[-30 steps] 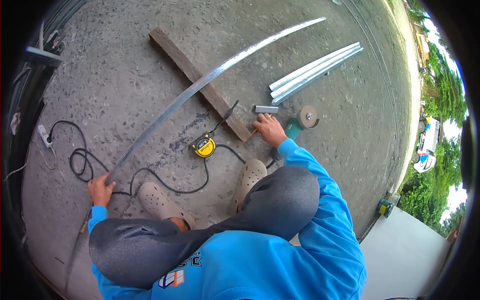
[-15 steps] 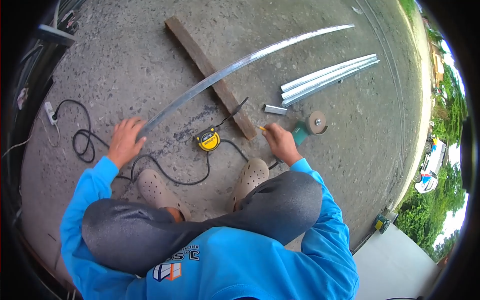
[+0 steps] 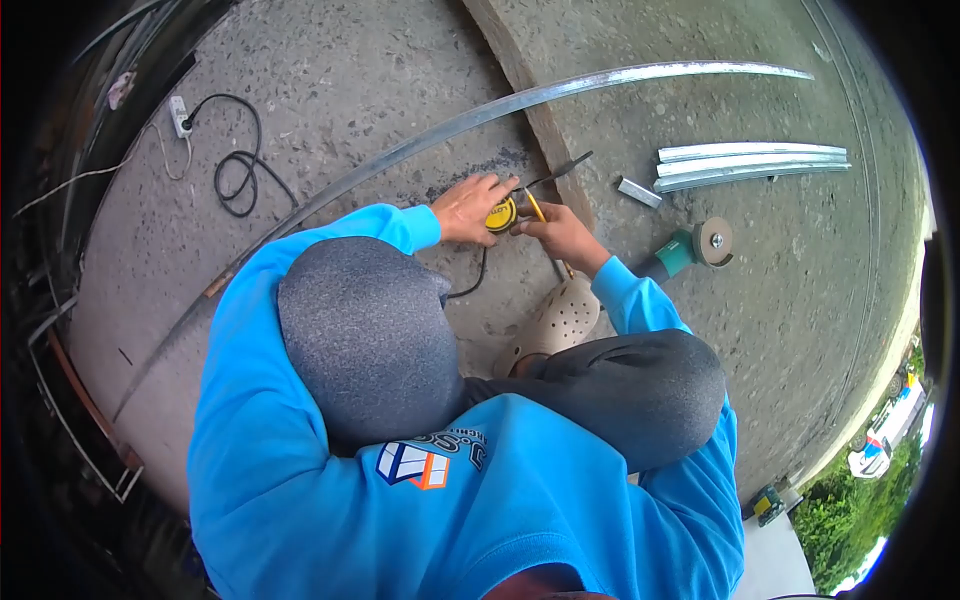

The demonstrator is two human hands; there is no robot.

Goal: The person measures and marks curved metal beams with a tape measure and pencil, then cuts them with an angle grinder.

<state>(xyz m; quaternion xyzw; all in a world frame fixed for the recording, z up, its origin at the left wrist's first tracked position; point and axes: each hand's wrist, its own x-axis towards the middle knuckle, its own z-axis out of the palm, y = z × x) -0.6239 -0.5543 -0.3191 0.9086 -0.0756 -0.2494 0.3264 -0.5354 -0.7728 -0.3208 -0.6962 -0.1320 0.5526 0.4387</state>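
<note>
My left hand is closed around a yellow and black tape measure just above the concrete, fingers over its top and thumb below. Close against its right side, my right hand pinches a yellow pencil, which points up and away. A long, thin metal channel runs past the far side of both hands and lies across a brown wooden beam. A thin dark tool rests over the beam, its near end close to the tape measure.
An angle grinder lies to the right, its disc facing up. Beyond it are a short metal offcut and several metal channels side by side. A black cord runs from a white socket at the left.
My left hand has left the near end of the metal channel and taken hold of the tape measure. My right hand has brought the pencil up beside it. The view has shifted left.
</note>
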